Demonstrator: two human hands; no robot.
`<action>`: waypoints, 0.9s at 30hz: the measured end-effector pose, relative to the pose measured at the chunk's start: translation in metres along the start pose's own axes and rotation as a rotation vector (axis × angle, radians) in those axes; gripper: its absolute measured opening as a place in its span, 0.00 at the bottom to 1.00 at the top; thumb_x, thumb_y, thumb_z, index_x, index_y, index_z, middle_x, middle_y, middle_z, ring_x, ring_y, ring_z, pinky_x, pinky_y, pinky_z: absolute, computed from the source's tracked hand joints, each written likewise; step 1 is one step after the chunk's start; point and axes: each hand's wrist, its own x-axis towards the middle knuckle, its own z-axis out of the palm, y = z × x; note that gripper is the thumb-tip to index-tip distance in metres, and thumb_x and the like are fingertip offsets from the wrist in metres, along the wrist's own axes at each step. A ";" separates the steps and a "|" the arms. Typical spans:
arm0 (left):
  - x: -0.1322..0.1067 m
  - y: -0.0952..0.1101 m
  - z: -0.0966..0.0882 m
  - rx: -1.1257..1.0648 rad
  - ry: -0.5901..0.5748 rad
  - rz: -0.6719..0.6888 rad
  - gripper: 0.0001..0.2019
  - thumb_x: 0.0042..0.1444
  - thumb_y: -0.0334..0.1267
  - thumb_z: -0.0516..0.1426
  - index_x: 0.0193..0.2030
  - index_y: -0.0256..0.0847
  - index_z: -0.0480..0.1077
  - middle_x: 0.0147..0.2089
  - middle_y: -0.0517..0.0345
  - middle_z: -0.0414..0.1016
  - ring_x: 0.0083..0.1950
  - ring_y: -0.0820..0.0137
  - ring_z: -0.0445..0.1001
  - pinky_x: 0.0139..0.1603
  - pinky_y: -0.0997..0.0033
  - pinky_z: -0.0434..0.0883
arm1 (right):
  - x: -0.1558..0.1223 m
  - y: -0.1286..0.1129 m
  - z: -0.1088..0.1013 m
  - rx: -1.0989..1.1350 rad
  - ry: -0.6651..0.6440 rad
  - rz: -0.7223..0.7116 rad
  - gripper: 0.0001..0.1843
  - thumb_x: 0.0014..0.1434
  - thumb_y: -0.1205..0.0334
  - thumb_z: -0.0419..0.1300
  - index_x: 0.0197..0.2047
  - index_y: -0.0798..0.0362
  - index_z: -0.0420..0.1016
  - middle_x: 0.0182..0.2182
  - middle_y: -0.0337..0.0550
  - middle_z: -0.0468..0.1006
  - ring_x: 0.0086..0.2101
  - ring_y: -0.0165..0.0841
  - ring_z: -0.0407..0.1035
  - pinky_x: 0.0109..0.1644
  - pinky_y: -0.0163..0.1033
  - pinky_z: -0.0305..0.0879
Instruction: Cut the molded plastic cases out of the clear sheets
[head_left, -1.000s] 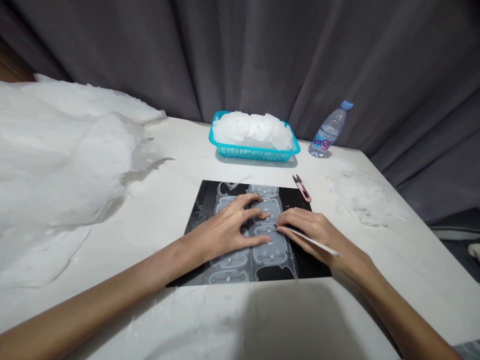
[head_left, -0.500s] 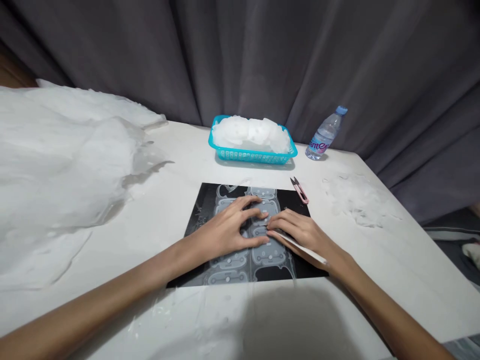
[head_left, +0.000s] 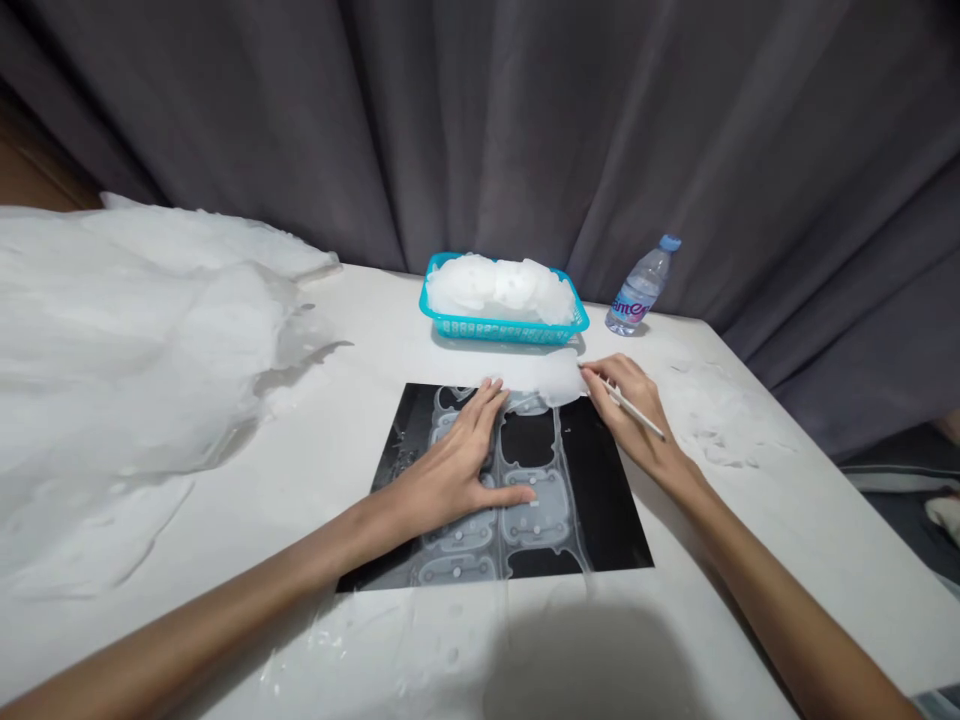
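Note:
A sheet of translucent plastic [head_left: 535,508] with rounded rectangular shapes lies on the black mat [head_left: 609,500]. My left hand [head_left: 469,455] rests on the sheet, fingers spread and thumb stretched to the right. Beyond the mat's upper edge, my right hand [head_left: 626,400] pinches a whitish translucent piece [head_left: 559,378] at its right side. A thin white stick-like tool [head_left: 636,412] also sits in that hand, slanting back towards the wrist; its tip cannot be made out. Black mat shows through an opening [head_left: 528,438] in the sheet.
Behind the mat stands a turquoise basket [head_left: 510,330] heaped with whitish translucent pieces. A water bottle [head_left: 639,290] is to its right. Scraps of clear film [head_left: 724,415] lie at the right, and a large pile of translucent sheets [head_left: 135,340] covers the left.
My right hand has moved up and away from the sheet, carrying the translucent piece. An opening now shows where it was. The pink snips beside the mat are now hidden.

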 end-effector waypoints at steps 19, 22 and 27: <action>0.024 0.003 -0.015 -0.716 -0.055 -0.284 0.17 0.58 0.51 0.65 0.36 0.39 0.71 0.35 0.56 0.79 0.35 0.68 0.77 0.37 0.69 0.72 | -0.021 -0.021 0.008 0.292 -0.296 -0.011 0.25 0.77 0.47 0.45 0.55 0.49 0.80 0.48 0.50 0.75 0.52 0.41 0.68 0.62 0.50 0.62; 0.022 0.006 -0.013 -0.691 -0.065 -0.280 0.16 0.57 0.49 0.64 0.38 0.40 0.68 0.35 0.56 0.78 0.34 0.69 0.76 0.35 0.70 0.72 | -0.023 -0.024 0.023 0.280 -0.443 -0.028 0.20 0.77 0.51 0.49 0.55 0.47 0.80 0.48 0.47 0.79 0.50 0.40 0.67 0.58 0.47 0.62; 0.018 0.012 -0.013 -0.471 -0.038 -0.232 0.12 0.60 0.44 0.60 0.46 0.40 0.70 0.30 0.62 0.74 0.30 0.71 0.72 0.32 0.73 0.66 | -0.020 -0.024 0.030 0.233 -0.440 0.050 0.17 0.76 0.53 0.52 0.47 0.51 0.81 0.41 0.45 0.81 0.45 0.40 0.68 0.52 0.45 0.60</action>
